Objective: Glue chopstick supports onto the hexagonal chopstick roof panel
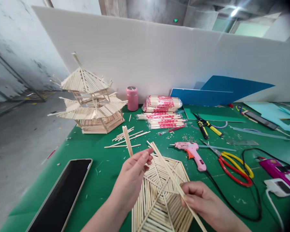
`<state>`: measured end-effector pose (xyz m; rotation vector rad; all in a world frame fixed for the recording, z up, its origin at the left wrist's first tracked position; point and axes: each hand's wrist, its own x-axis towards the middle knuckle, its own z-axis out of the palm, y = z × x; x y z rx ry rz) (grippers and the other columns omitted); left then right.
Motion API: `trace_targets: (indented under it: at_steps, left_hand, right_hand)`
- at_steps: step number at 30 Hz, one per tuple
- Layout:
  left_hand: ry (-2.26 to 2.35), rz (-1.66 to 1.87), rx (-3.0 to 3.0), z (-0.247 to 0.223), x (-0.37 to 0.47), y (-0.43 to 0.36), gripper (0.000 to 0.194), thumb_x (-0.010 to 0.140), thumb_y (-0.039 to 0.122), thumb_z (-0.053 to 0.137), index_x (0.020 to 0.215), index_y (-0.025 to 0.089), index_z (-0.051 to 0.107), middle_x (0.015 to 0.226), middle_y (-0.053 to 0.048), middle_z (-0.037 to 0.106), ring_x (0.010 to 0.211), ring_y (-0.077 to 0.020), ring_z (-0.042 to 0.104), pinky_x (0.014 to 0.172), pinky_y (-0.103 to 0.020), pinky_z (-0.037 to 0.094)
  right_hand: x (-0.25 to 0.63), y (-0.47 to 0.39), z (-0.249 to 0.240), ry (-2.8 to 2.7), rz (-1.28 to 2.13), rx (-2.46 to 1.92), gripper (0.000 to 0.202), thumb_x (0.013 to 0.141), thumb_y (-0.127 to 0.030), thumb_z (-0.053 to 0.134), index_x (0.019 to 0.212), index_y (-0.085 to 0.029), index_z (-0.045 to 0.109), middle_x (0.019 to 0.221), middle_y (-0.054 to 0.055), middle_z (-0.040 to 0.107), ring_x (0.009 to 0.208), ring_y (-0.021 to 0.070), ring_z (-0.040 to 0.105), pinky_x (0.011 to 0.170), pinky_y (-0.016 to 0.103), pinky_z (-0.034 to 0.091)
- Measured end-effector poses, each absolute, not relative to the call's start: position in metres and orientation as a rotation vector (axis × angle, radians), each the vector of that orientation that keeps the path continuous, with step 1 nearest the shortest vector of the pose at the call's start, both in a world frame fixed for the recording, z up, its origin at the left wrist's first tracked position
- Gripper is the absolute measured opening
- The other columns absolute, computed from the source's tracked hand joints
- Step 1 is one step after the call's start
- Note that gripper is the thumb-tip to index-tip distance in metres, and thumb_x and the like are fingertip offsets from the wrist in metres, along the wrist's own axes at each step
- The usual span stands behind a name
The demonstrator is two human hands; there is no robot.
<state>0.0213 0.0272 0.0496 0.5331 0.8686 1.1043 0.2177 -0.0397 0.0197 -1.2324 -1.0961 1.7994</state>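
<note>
My right hand [195, 196] pinches a few long pale sticks [168, 170], which slant up and left over a flat polygonal stick panel [157, 209]. Just left of their upper ends is my left hand [137, 174], its thumb and fingers pressed together; what it holds, if anything, is hidden. A short bundle of sticks [127, 141] stands up behind the left hand. Loose sticks [125, 137] lie beyond it on the green table. The panel has rows of sticks set between spokes that meet near its middle.
At the back left stands a stick pagoda [94, 109], with a pink jar [132, 99] and wrapped sticks [161, 103] beside it. Rightward lie a pink glue gun [192, 151], scissors [234, 167], pliers [206, 127] and a cable [219, 196]. A phone [62, 193] lies front left.
</note>
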Motion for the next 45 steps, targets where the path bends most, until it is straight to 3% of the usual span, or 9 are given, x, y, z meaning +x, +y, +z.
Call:
trace_targets:
  at_steps: [14,32,35,38,42,45]
  left_hand:
    - [0.635,1.039,0.659,0.056,0.017,0.032,0.011,0.074,0.02,0.059,0.071,0.015,0.067,0.072,-0.002,0.056,0.066,-0.0107,0.048,0.06,-0.021,0.038]
    - [0.637,1.071,0.723,0.053,0.01,0.031,0.011,0.074,0.019,0.058,0.07,0.016,0.068,0.075,-0.002,0.056,0.071,-0.0119,0.05,0.064,-0.02,0.04]
    - [0.668,1.036,0.824,0.049,0.0,0.032,0.012,0.074,0.023,0.059,0.078,0.018,0.068,0.081,-0.003,0.06,0.075,-0.0133,0.052,0.07,-0.022,0.041]
    - [0.752,0.977,1.072,0.05,-0.014,0.03,0.03,0.075,0.03,0.057,0.103,0.022,0.061,0.097,-0.007,0.061,0.09,-0.0207,0.053,0.079,-0.029,0.04]
    - [0.907,0.85,1.845,0.062,-0.025,0.02,0.048,0.074,0.019,0.058,0.119,0.027,0.047,0.12,-0.008,0.049,0.111,-0.0261,0.04,0.091,-0.036,0.032]
    - [0.901,0.715,2.325,0.075,-0.024,0.016,0.047,0.077,0.016,0.053,0.122,0.025,0.043,0.126,-0.008,0.043,0.114,-0.025,0.037,0.093,-0.036,0.029]
  right_hand:
    - [0.227,-0.055,0.018,-1.058,1.989,-1.086,0.021,0.068,-0.036,0.062,0.068,-0.016,0.057,0.068,0.002,0.056,0.065,0.012,0.046,0.061,0.024,0.032]
    - [0.227,-0.05,0.02,-1.223,1.912,-1.1,0.025,0.07,-0.039,0.06,0.065,-0.015,0.058,0.066,0.001,0.054,0.061,0.0107,0.044,0.057,0.022,0.031]
    - [0.231,-0.046,0.026,-1.374,1.854,-1.151,0.025,0.073,-0.039,0.057,0.066,-0.015,0.058,0.066,0.002,0.053,0.062,0.0112,0.044,0.057,0.023,0.031]
    - [0.234,-0.042,0.032,-1.46,1.821,-1.185,0.028,0.073,-0.041,0.056,0.065,-0.015,0.057,0.065,0.001,0.052,0.061,0.0111,0.042,0.055,0.023,0.031]
    - [0.237,-0.04,0.036,-1.56,1.795,-1.241,0.031,0.073,-0.044,0.054,0.064,-0.014,0.055,0.063,0.001,0.048,0.06,0.0111,0.041,0.054,0.023,0.031]
    - [0.239,-0.04,0.04,-1.623,1.768,-1.308,0.029,0.074,-0.042,0.054,0.066,-0.014,0.056,0.062,0.0,0.045,0.058,0.0108,0.04,0.053,0.023,0.031]
